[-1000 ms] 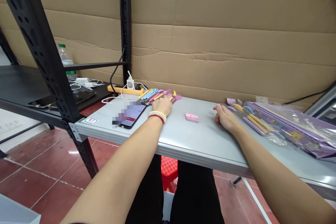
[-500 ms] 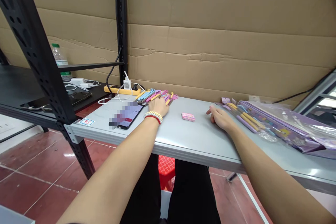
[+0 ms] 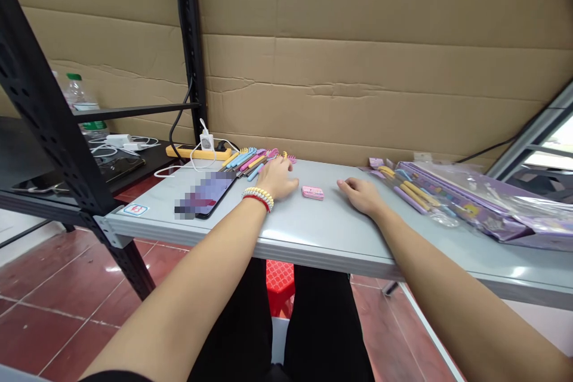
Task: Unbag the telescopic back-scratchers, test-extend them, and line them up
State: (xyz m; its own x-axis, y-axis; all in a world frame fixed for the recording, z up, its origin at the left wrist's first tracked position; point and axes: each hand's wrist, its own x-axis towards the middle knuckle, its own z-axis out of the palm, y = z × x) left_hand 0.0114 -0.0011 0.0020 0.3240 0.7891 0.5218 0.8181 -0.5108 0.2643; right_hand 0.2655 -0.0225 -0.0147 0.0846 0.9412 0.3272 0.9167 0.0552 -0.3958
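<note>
My left hand (image 3: 276,180), with a beaded bracelet at its wrist, is palm down with thumb apart from the fingers, and I see nothing held in it. It lies beside and partly over several back scratchers (image 3: 250,161) with coloured handles and claw-shaped heads; its fingertips are partly hidden. A small flat pink printed block (image 3: 312,193) lies on the table between my hands, just right of my left thumb. My right hand (image 3: 362,196) rests on the tabletop to the right of the pink block, fingers loosely bent, thumb out, nothing seen in it.
A phone (image 3: 210,191) lies left of my left hand, behind it a yellow power strip (image 3: 197,153) with a white charger and cable. Purple packages (image 3: 470,203) and bagged pens (image 3: 418,194) lie at right. Cardboard (image 3: 335,71) stands behind the table (image 3: 322,239).
My left hand has drawn back from the back scratchers toward the pink block, its thumb now spread. My right hand stays near its place. The view has shifted slightly.
</note>
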